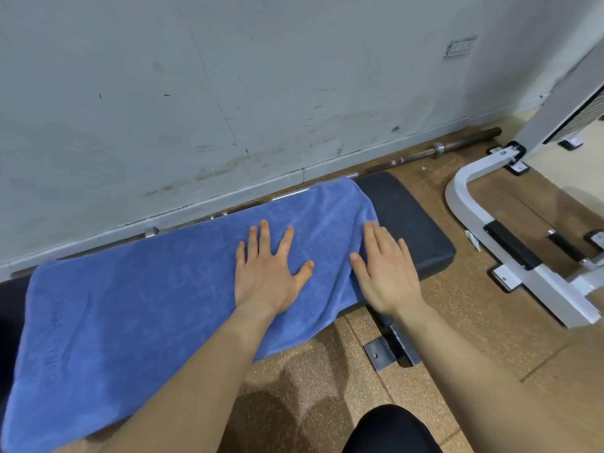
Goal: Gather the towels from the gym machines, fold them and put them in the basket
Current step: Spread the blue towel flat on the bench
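Observation:
A blue towel (pixel 137 299) lies spread flat along a black padded gym bench (pixel 415 223), its near edge hanging over the bench's front. My left hand (pixel 268 273) rests palm down on the towel near its right part, fingers spread. My right hand (pixel 385 273) lies flat on the towel's right edge, partly over the bare bench pad. Neither hand holds anything. No basket is in view.
A scuffed grey wall (pixel 228 93) runs right behind the bench, with a barbell (pixel 438 148) on the floor along its base. A white machine frame (pixel 523 256) stands on the brown floor at the right. The bench's metal foot (pixel 389 351) sits in front of me.

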`<state>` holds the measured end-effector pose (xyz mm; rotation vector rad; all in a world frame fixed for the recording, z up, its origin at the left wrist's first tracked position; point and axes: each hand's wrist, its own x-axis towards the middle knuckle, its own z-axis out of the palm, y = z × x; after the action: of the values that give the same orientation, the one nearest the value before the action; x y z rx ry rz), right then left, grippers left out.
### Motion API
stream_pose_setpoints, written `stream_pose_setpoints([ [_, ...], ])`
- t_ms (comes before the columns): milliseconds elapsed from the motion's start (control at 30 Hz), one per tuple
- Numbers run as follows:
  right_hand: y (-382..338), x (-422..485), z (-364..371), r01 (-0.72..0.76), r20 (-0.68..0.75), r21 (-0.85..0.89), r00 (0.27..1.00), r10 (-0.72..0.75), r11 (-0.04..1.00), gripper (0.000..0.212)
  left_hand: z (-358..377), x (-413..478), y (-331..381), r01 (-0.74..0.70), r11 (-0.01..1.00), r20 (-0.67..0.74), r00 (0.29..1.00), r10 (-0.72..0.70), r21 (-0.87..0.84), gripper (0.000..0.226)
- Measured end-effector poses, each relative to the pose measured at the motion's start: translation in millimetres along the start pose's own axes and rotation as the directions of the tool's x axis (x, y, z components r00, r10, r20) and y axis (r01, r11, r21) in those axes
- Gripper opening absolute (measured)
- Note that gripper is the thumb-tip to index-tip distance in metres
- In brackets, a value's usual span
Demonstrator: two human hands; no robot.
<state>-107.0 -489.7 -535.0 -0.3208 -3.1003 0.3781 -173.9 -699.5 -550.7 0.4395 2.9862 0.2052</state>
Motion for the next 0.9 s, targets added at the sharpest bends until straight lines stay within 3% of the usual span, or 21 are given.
stream_pose_setpoints([
  [100,12,-12,3,0.019,0.155,-0.095,0.988,-0.004,0.995,0.071,-2,0,1,-0.003,1.000,0.020,1.000,0.003,0.006,0.080],
  [333,40,-24,-21,0.000,0.205,-0.235,0.977,0.050,0.972,0.074,-28,12,19,-0.001,0.999,0.128,0.992,-0.005,0.040,0.084],
  [500,26,-3,-31,0.070,0.136,-0.095,0.989,-0.056,0.993,0.072,-35,50,75,-0.247,0.969,0.082,0.966,0.246,-0.007,0.071],
  [600,17,3,-17,0.102,0.185,-0.039,0.978,-0.094,0.994,0.075,-23,88,94,-0.268,0.963,0.110,0.957,0.269,-0.020,0.067],
  [800,47,3,-5,0.092,0.219,-0.113,0.974,-0.065,0.989,0.077,1,133,107,-0.316,0.948,0.140,0.941,0.309,0.031,0.068],
  [900,56,6,-20,0.076,0.273,-0.151,0.962,-0.032,0.986,0.077,-12,125,113,-0.343,0.939,0.132,0.929,0.345,-0.039,0.067],
])
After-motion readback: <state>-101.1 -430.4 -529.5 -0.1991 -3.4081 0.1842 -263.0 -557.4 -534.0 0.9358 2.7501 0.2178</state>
